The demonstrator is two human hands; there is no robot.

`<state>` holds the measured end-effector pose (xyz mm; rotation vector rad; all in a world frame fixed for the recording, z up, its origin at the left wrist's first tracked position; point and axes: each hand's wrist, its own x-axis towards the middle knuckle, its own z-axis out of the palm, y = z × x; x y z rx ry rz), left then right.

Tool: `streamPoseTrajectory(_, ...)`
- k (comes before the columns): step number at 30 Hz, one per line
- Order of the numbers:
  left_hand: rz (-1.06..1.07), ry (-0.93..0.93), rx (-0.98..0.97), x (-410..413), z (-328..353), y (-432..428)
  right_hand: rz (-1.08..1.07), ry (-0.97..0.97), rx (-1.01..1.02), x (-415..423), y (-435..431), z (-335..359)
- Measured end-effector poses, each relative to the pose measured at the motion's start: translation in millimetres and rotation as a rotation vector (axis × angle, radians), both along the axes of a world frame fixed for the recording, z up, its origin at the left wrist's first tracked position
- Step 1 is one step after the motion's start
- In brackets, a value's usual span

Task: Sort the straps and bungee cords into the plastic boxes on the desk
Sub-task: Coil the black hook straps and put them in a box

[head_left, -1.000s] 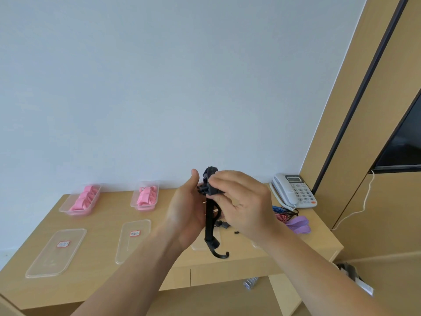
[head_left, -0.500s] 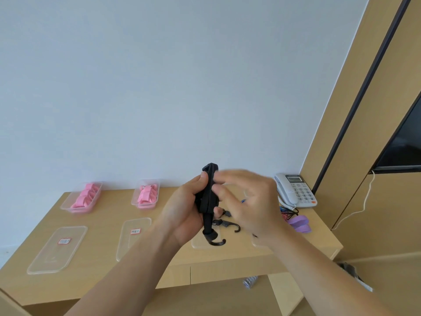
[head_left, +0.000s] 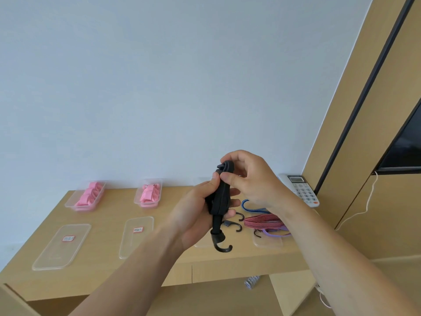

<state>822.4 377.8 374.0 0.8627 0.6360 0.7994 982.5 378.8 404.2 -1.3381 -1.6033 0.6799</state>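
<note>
Looking across the desk (head_left: 109,270), we see two plastic boxes at its back edge, the left box (head_left: 75,207) and the middle box (head_left: 145,204). Each holds pink straps (head_left: 87,194), and two clear lids (head_left: 61,246) lie flat in front of them. Toward the right, a red-striped cord (head_left: 262,221), a purple cord (head_left: 274,234) and a blue cord (head_left: 251,209) lie unsorted in a loose heap.

Above the desk, our left hand (head_left: 196,221) curls its fingers round the folded black bungee cord (head_left: 219,199), held upright in the air and not yet in any box. Our right hand (head_left: 249,179) pinches the top fold between thumb and fingertips.

A second ago the right hand was covering that top end, and half a second ago it was sweeping across in a blur. Now it has settled, and the cord is gathered shorter, with one hook (head_left: 222,246) dangling below the left palm. We judge the bundle nearly ready to be placed, though we cannot tell which box is meant for it.
</note>
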Motion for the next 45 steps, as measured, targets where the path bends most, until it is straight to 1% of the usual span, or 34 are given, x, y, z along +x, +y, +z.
streamPoseTrajectory(4,-0.006,0.062,-0.006,0.0,-5.7,1.5,-0.053,-0.043,0.075,-1.9,0.4,1.4)
streamPoseTrajectory(8,-0.064,0.121,-0.005,-3.0,-10.3,-0.1,-0.087,-0.060,0.147,-2.3,-0.8,-2.3)
streamPoseTrajectory(13,-0.088,0.022,-0.126,-4.1,-13.1,-3.0,-0.138,-0.133,0.286,-7.3,-4.2,-8.3)
streamPoseTrajectory(16,-0.102,-0.076,-0.193,-3.6,-16.2,-3.4,-0.157,-0.168,0.434,-12.8,-7.9,-19.1)
streamPoseTrajectory(20,-0.106,-0.148,-0.249,-5.6,-16.3,-5.1,-0.157,-0.245,0.622,-19.5,-14.7,-35.8)
streamPoseTrajectory(25,-0.052,-0.201,-0.273,-6.8,-18.5,-4.7,-0.123,-0.339,0.738,-23.9,-20.5,-48.3)
streamPoseTrajectory(29,0.000,-0.237,-0.284,-8.5,-14.7,-10.0,-0.081,-0.343,0.778,-24.0,-33.9,-60.3)
streamPoseTrajectory(33,0.021,-0.189,-0.260,-16.3,-16.6,-5.2,-0.025,-0.362,0.766,-26.4,-46.6,-70.6)
streamPoseTrajectory(35,0.079,-0.161,-0.276,-21.4,-17.2,-1.5,-0.019,-0.393,0.772,-28.2,-50.6,-76.9)
streamPoseTrajectory(37,0.135,-0.132,-0.276,-27.6,-16.7,1.9,-0.030,-0.426,0.787,-29.6,-52.5,-83.8)
streamPoseTrajectory(39,0.134,-0.095,-0.254,-33.4,-14.8,3.4,-0.046,-0.457,0.781,-31.4,-52.0,-91.5)
streamPoseTrajectory(42,0.147,-0.024,-0.227,-39.6,-22.1,9.1,-0.112,-0.539,0.743,-39.7,-47.7,-100.6)
streamPoseTrajectory(45,0.181,-0.019,-0.247,-45.6,-29.2,13.4,-0.171,-0.619,0.668,-51.6,-41.3,-104.4)
